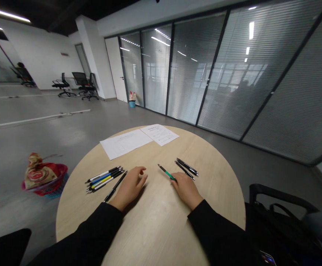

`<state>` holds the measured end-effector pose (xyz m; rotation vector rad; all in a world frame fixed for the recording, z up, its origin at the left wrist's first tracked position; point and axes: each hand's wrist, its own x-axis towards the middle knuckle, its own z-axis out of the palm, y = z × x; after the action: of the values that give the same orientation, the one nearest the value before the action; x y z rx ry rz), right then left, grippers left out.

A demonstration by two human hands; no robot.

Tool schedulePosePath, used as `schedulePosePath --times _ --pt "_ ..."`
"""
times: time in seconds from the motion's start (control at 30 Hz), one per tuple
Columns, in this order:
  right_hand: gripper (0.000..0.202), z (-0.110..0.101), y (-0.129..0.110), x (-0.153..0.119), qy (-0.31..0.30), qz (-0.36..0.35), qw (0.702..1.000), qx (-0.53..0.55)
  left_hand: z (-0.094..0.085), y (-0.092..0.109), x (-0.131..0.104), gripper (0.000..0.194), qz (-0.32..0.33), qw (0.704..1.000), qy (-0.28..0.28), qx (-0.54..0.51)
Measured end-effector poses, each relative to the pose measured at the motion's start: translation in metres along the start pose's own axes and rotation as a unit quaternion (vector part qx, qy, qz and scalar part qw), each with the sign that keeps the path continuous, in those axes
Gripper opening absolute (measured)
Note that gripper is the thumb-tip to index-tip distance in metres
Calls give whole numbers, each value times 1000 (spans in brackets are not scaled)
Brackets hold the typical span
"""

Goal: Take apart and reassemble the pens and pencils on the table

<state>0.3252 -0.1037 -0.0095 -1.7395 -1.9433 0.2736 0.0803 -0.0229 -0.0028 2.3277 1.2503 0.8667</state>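
Note:
My right hand is closed around a green pen with a black tip end that points up and left. Just beyond that hand, several black pens lie side by side on the round table. My left hand rests over the table with its fingers curved and apart, holding nothing. Beside its wrist lies a black pen, partly covered by the hand and sleeve. Farther left is a row of several pens in white, blue, yellow and black.
Two printed sheets of paper lie at the table's far edge. On the floor to the left stands a basket with a paper bag in it. A black chair with things on it is at the right.

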Motion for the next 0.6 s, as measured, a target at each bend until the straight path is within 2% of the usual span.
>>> schedulePosePath --times 0.1,0.23,0.37,0.6 --pt "14 -9 23 3 17 72 994 -76 -13 -7 2 26 14 981 8 194" --pt "11 -8 42 3 53 122 981 -139 -28 -8 2 24 -45 936 8 350" --pt "12 -5 50 3 72 155 970 -171 -35 -11 1 23 -77 919 -4 386" --pt "10 -6 53 6 104 174 957 -205 -34 -18 -1 27 -82 904 -61 415"
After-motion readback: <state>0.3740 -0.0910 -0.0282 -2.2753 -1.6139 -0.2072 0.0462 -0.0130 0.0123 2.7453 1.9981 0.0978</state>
